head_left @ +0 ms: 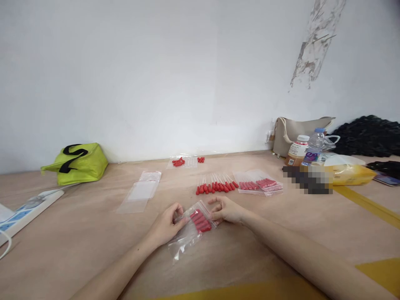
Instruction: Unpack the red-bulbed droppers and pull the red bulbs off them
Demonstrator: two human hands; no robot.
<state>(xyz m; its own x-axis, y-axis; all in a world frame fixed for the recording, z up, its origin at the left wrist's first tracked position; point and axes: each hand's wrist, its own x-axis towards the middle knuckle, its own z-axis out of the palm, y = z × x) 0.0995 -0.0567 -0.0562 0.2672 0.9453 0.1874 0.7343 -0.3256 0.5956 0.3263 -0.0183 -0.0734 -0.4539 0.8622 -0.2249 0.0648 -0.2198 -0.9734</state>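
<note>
A clear zip bag (184, 243) with several red-tipped sticks (201, 221) inside lies between my two hands on the table. My left hand (168, 223) grips the bag's left side between thumb and fingers. At the zip edge on the right, my right hand (225, 209) has its fingers closed on the bag. Beyond them, loose red-tipped sticks (215, 187) lie in a row, pale ends pointing to the wall. Filled zip bags (261, 183) overlap to their right. Flat empty zip bags (140, 189) are stacked to the left.
Along the wall lie more red pieces (178, 161) on clear plastic. A green bag (83, 162) and a power strip (28, 214) are at left. At right stand a beige bag (281, 139), bottles (298, 150) and a yellow packet (351, 175). Yellow tape (368, 206) marks the table.
</note>
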